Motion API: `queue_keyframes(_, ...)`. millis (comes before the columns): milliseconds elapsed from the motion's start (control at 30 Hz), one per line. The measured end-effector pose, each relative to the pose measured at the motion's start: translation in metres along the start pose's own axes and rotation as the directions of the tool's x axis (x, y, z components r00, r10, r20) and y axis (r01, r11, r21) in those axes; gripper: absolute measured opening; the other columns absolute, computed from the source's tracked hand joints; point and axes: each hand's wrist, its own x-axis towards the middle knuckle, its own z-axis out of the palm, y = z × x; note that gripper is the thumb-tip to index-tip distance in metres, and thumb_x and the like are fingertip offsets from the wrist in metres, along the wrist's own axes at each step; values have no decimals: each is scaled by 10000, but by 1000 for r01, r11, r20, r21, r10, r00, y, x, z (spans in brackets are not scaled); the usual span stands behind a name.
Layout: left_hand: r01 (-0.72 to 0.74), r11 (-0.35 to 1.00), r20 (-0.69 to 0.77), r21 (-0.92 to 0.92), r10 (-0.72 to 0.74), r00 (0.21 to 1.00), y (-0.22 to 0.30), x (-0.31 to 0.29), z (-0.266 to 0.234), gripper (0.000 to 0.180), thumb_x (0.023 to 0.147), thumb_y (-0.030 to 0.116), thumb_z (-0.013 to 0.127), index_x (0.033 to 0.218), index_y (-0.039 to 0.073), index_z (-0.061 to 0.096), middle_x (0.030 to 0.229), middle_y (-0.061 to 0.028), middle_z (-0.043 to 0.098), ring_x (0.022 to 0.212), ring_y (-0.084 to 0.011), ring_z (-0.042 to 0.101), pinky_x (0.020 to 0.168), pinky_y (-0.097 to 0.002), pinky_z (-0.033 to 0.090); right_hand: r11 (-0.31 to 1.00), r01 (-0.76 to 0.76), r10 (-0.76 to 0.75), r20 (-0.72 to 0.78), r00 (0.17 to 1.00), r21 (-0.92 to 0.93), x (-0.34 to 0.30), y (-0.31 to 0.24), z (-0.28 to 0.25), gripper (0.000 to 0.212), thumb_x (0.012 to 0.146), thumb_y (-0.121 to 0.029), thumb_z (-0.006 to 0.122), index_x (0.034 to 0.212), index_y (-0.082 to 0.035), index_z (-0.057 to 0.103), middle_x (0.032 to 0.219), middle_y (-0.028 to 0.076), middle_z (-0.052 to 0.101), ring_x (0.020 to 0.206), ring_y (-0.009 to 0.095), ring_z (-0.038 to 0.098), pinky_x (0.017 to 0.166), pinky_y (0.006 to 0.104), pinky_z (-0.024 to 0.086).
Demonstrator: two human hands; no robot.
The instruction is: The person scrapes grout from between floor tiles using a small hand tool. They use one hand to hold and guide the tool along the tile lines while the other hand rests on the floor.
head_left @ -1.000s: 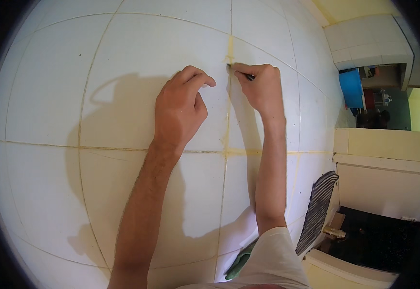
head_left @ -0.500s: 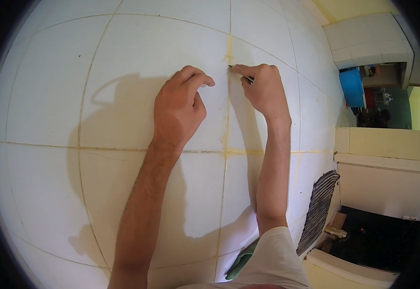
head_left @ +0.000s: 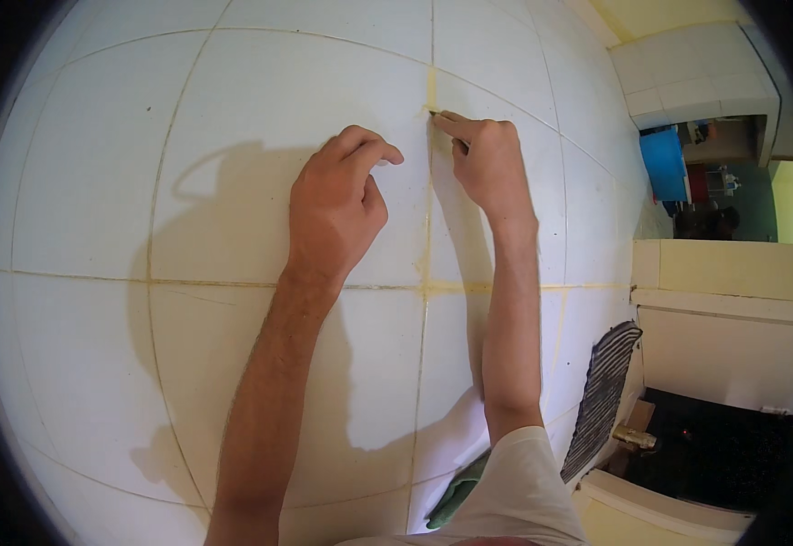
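Observation:
White tiles (head_left: 260, 100) with yellowish joints spread under both my hands. A thin tool with a dark pointed tip (head_left: 433, 113) is pinched in my right hand (head_left: 490, 159), its tip on an upright joint line (head_left: 430, 168). My fingers cover most of the tool, so its exact kind cannot be made out. Fresher yellow colour marks the joint just beyond the tip. To the left of that line, my left hand (head_left: 337, 200) is loosely curled above a tile with nothing in it, thumb apart from the fingers.
A dark ribbed mat (head_left: 602, 396) lies at the right, beside a dark doorway (head_left: 715, 450). Part of a green cloth (head_left: 458, 496) shows next to my white sleeve (head_left: 524, 482). Farther off stands a blue tub (head_left: 664, 164) under a tiled counter (head_left: 697, 82).
My right hand has slid slightly farther away along the joint line, taking the tool tip toward the yellow mark. My left hand has hardly moved.

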Motion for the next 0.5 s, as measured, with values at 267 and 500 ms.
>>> queue_keyframes(267, 7, 1000, 8, 0, -7, 1000, 1, 1, 0, 480, 783, -222, 460, 1061, 51, 739, 1084, -91, 709, 995, -256, 743, 803, -359, 595, 998, 52, -53, -21, 998, -33, -2, 0, -3, 467, 809, 166, 608, 1156, -47, 836, 945, 241, 766, 740, 420, 720, 712, 450, 623)
queue_keyframes(500, 5, 1000, 16, 0, -5, 1000, -1, 1, -2, 476, 783, -224, 457, 1062, 42, 736, 1079, -91, 707, 997, -260, 742, 811, -361, 596, 995, -94, 86, 223, 971, 27, -8, -6, -28, 445, 824, 144, 614, 1158, -42, 842, 909, 244, 762, 632, 333, 659, 683, 413, 590)
